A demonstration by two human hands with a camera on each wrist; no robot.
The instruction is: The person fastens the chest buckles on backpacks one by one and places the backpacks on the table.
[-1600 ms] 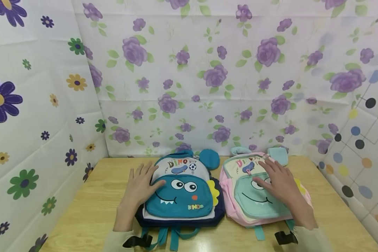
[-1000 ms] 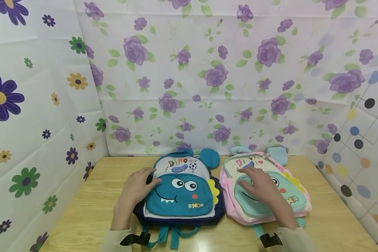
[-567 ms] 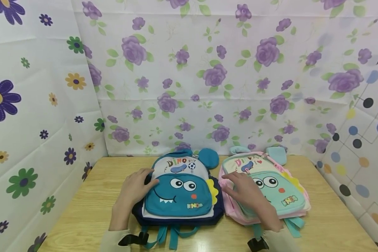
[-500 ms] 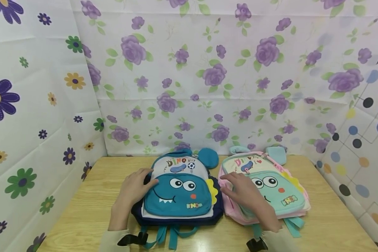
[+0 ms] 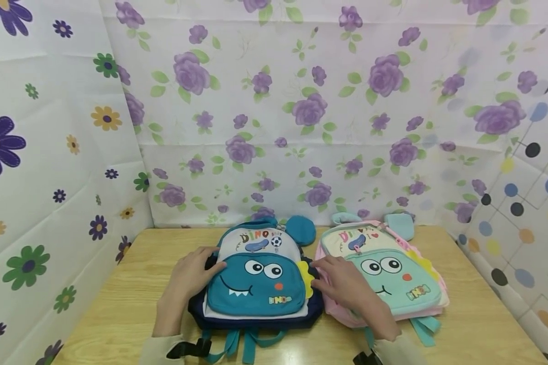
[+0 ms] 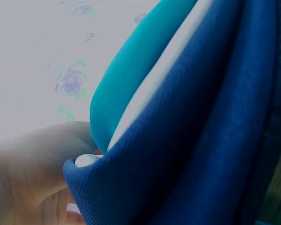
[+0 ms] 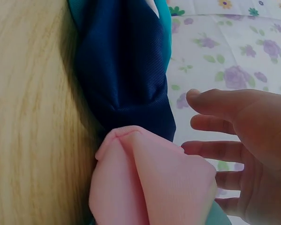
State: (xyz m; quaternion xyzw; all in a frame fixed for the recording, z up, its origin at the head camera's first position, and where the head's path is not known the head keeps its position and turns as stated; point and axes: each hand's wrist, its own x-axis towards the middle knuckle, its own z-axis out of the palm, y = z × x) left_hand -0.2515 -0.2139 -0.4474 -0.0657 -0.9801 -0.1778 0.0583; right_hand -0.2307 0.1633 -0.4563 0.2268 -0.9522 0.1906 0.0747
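Observation:
Two small dinosaur backpacks lie side by side on the table in the head view. The left one is a teal, white and navy backpack (image 5: 258,289); the right one is a pink and mint backpack (image 5: 392,284). My left hand (image 5: 187,276) is at the blue backpack's left side, thumb over its front edge; in the left wrist view, navy side cloth (image 6: 178,140) hides some fingertips. My right hand (image 5: 347,284) hovers over the pink backpack's left edge, fingertips near the blue backpack's yellow spikes (image 5: 306,279). In the right wrist view its fingers (image 7: 215,151) are extended, holding nothing.
A wooden table (image 5: 118,304) bears both backpacks. Behind stands a rose-patterned cloth (image 5: 274,116), with patterned cloth walls on both sides. A round teal pouch (image 5: 300,230) and a mint pouch (image 5: 399,226) hang at the backpacks' tops. Teal straps (image 5: 248,344) trail toward the front.
My right hand has moved left across the pink backpack to the gap between the two backpacks. My left hand has come slightly lower along the blue backpack's left side. The backpacks have not moved on the table.

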